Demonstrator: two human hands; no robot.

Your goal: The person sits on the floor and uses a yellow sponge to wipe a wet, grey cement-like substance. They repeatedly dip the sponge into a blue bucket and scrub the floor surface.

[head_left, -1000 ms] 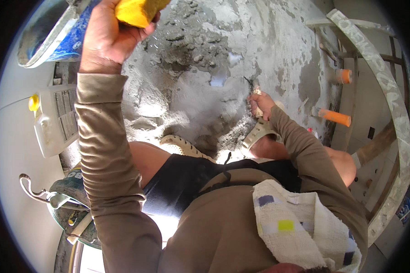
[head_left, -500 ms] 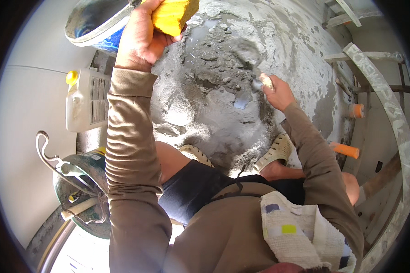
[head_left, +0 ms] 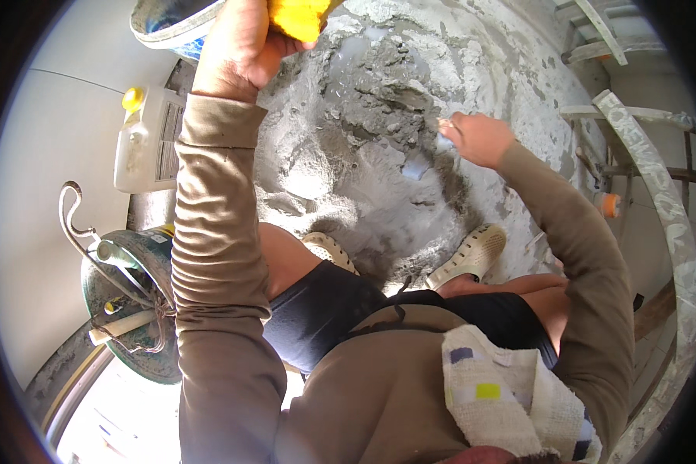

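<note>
The left hand (head_left: pixel 240 46) is clamping a yellow sponge (head_left: pixel 301 15) at twelve o'clock, beside a bucket (head_left: pixel 166 23). The right hand (head_left: pixel 479 139), at two o'clock, is closing round a tool (head_left: pixel 421 164) in the grey mortar heap (head_left: pixel 371 147), its handle hidden.

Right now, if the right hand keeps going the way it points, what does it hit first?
Probably the mound of grey mortar. The right hand points left toward the heap, a small tool blade below it. Depth is unclear, so contact height is a guess.
</note>
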